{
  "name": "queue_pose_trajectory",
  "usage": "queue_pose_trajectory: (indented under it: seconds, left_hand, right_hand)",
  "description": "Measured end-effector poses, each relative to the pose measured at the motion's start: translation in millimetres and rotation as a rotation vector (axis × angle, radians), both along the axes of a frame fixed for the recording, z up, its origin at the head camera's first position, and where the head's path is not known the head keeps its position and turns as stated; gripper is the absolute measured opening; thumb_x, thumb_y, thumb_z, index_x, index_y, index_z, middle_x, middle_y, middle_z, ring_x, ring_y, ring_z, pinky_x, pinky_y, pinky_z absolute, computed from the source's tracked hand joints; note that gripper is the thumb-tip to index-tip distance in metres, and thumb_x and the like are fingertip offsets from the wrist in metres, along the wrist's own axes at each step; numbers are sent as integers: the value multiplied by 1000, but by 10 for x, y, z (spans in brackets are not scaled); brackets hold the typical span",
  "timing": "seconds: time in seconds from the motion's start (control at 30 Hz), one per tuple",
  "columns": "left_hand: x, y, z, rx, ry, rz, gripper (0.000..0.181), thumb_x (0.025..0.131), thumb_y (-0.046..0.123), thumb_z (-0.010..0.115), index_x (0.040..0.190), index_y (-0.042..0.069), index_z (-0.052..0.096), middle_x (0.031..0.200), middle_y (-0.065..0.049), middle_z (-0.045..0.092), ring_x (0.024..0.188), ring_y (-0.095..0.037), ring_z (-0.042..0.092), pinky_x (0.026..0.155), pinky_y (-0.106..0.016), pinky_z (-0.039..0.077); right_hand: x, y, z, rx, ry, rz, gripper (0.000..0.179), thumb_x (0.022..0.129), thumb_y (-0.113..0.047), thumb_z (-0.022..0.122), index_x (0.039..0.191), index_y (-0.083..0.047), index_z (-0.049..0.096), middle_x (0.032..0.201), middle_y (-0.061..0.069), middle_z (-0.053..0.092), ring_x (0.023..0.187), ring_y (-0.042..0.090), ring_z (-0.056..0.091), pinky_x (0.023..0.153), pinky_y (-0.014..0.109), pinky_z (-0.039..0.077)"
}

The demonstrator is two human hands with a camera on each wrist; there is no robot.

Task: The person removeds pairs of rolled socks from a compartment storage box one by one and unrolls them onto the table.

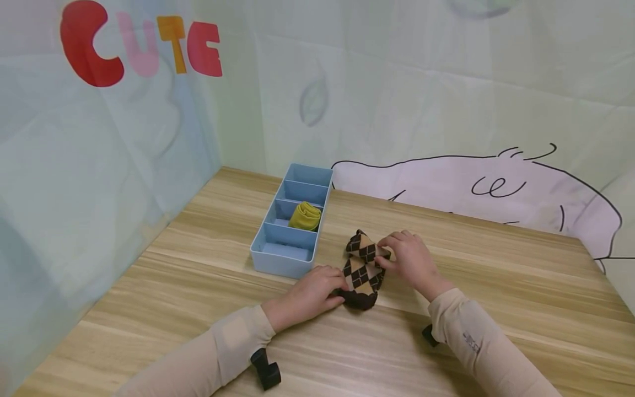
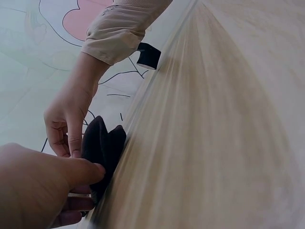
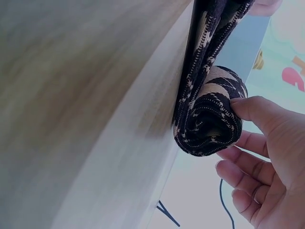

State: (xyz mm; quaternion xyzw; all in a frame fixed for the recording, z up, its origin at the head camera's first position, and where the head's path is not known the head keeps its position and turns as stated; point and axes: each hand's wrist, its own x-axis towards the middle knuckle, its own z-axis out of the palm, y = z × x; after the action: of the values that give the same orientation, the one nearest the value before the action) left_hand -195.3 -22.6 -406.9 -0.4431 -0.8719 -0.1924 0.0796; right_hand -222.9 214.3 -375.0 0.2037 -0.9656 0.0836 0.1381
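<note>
A black-and-tan argyle sock (image 1: 361, 275) lies on the table, its far end turned into a roll (image 3: 214, 121). My right hand (image 1: 409, 259) holds that roll, thumb on top and fingers behind it, as the right wrist view shows. At the near, dark end of the sock (image 2: 102, 152), my left hand (image 1: 317, 289) pinches the fabric with its thumb pressed against it. The layers of knit edge spiral inward in the right wrist view. The left fingertips are partly hidden behind the dark cloth.
A blue divided box (image 1: 283, 264) stands left of the sock, close beyond my left hand. One of its several compartments holds a rolled yellow-green cloth (image 1: 305, 216). The wooden table (image 1: 496, 275) meets a printed fabric backdrop (image 1: 397, 82) at the back and left.
</note>
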Motion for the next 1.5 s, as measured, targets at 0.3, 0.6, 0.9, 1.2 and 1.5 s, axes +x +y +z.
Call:
queue_pose_trajectory:
  seconds: [0.3,0.6,0.9,1.2,1.5]
  left_hand:
    - [-10,-1,-3,-2,16,-3,12,84,20,72,94,13,71,97,2,69,96,-15,64,86,-30,47]
    - [0,3,4,-3,15,-2,12,84,20,73,94,13,72,96,2,69,95,-15,64,87,-30,47]
    - [0,4,-2,-3,18,-2,12,84,20,72,94,13,72,96,2,69,95,-15,64,86,-30,47]
    - [3,-5,-3,11,13,-12,13,83,19,72,94,13,71,96,2,70,95,-14,64,86,-29,46]
    - [10,-9,-5,13,19,-11,13,83,19,73,94,13,71,95,2,69,94,-14,64,86,-29,46]
  right_hand:
    - [-31,30,8,-5,-5,-6,25,82,-26,74,99,-7,71,102,9,72,94,28,62,84,46,49]
    - [-70,65,-3,-17,-12,-19,26,83,-26,74,100,-7,71,100,10,72,93,27,62,84,45,49]
    - [-94,88,9,-32,-41,-27,25,84,-24,72,101,-7,70,99,10,72,92,27,62,83,46,50]
    - [-115,96,44,-44,-66,-32,25,84,-22,72,102,-5,70,100,10,72,94,28,63,84,46,50]
    - [-147,81,64,-62,-64,-15,23,84,-20,71,100,-4,70,97,12,71,92,30,63,82,48,50]
